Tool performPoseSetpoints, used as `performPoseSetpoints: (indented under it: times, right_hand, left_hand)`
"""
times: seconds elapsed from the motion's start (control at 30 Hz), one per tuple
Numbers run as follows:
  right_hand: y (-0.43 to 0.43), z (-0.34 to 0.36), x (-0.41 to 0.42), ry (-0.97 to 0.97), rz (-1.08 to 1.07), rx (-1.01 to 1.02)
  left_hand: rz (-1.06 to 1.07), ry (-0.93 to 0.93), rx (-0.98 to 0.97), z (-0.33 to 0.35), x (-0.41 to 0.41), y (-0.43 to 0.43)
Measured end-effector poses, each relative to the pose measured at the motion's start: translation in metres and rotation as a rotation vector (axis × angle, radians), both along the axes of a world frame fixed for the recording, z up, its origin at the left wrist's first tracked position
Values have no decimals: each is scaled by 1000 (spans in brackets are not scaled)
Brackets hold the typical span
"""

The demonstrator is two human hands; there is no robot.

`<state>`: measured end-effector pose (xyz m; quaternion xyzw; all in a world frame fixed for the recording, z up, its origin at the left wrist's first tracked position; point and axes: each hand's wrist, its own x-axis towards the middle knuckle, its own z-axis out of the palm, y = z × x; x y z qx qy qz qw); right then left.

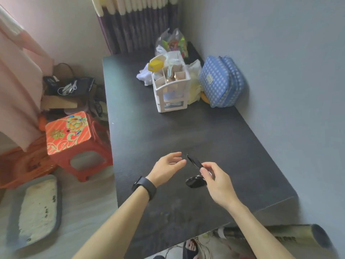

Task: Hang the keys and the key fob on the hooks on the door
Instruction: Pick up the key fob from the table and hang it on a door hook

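My right hand [216, 181] pinches a black key fob set [196, 181] above the dark table [168, 139]. A flat black strap or tag [194, 160] sticks up and left from my fingers, and the rounded fob body hangs just below them. A small metal ring shows at my fingertips. My left hand [166, 169] hovers open just left of the strap, palm turned inward, not touching it. A black watch sits on my left wrist. No door or hooks are in view.
At the table's far end stand a white organiser [170, 90], a blue checked pouch [221, 81], a yellow box and plastic bags. A red patterned stool [72, 139] and a grey mat [35, 212] are on the floor to the left. A rolled tube [280, 234] lies at the near right.
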<state>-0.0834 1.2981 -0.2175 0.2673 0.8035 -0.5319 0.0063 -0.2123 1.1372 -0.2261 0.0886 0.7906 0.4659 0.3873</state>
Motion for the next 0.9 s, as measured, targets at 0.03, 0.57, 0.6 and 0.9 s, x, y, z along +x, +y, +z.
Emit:
performPoseSetpoints:
  times: [0.03, 0.57, 0.6, 0.9]
  right_hand:
    - [-3, 15, 14, 29, -47, -17]
    - [-41, 150, 286, 283, -745, 23]
    - [-43, 157, 304, 287, -777, 32]
    - [-66, 199, 514, 301, -1181, 219]
  left_hand:
    - [-30, -6, 71, 22, 5, 4]
    - [-847, 211, 375, 214, 224, 114]
    - [-918, 214, 382, 221, 246, 122]
    - [-1392, 243, 445, 270, 476, 167]
